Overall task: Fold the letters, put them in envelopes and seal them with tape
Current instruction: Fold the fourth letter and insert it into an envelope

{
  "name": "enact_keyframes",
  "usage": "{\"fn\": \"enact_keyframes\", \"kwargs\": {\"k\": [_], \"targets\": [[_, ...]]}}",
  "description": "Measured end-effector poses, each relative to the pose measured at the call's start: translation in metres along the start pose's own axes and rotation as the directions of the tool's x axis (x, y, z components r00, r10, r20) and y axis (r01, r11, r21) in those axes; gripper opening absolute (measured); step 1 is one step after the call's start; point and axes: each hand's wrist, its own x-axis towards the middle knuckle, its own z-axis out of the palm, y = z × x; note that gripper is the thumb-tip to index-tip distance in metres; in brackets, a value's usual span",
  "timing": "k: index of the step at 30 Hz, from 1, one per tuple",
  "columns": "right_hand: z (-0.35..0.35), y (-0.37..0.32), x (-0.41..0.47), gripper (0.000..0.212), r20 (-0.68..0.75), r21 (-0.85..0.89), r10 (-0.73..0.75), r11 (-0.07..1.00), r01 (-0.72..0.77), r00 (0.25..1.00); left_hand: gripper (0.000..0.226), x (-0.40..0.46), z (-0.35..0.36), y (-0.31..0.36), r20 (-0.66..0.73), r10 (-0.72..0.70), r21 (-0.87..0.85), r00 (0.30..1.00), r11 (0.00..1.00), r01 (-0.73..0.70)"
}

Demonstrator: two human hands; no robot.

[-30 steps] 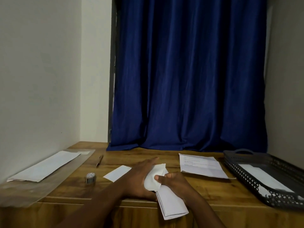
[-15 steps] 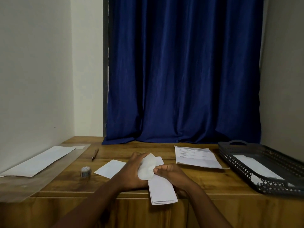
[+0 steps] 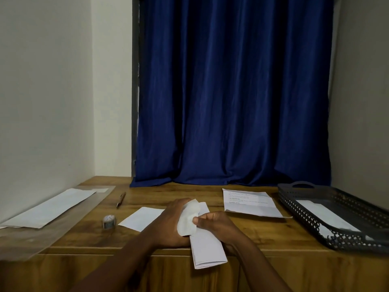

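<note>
At the table's front edge my left hand [image 3: 168, 224] holds a white envelope [image 3: 187, 220] with its flap lifted. My right hand [image 3: 216, 226] grips a folded white letter [image 3: 207, 249] whose far end lies at the envelope's mouth; its near end hangs over the edge. How far the letter is inside is hidden by my fingers. A flat envelope [image 3: 141, 218] lies under my left wrist. A small tape roll [image 3: 108, 221] stands to the left. An unfolded printed letter [image 3: 250, 202] lies to the right.
A long white envelope [image 3: 50, 207] rests on a clear sheet at the left. A pen [image 3: 121, 199] lies behind the tape. A dark perforated tray [image 3: 341, 218] with envelopes sits at the right. A blue curtain [image 3: 231, 91] hangs behind the wooden table [image 3: 263, 234].
The camera has tilted up slightly. My hands have drawn closer together, and the folded letter sits a little further toward the envelope's mouth.
</note>
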Motion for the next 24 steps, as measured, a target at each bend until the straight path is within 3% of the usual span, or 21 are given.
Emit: {"fn": "enact_keyframes", "kwargs": {"k": [6,24], "targets": [[-0.0031,0.0048,-0.0015,0.031,0.064,0.035,-0.035,0.999,0.032,0.997,0.110,0.0031,0.0041,-0.0023,0.011,-0.110,-0.017,0.994,0.994,0.110],[-0.0072,-0.0014,-0.0055,0.019,0.053,0.018,0.004,1.000,-0.005,0.999,0.102,0.0026,0.0027,-0.0026,-0.036,-0.093,-0.068,0.995,0.994,0.090]]}}
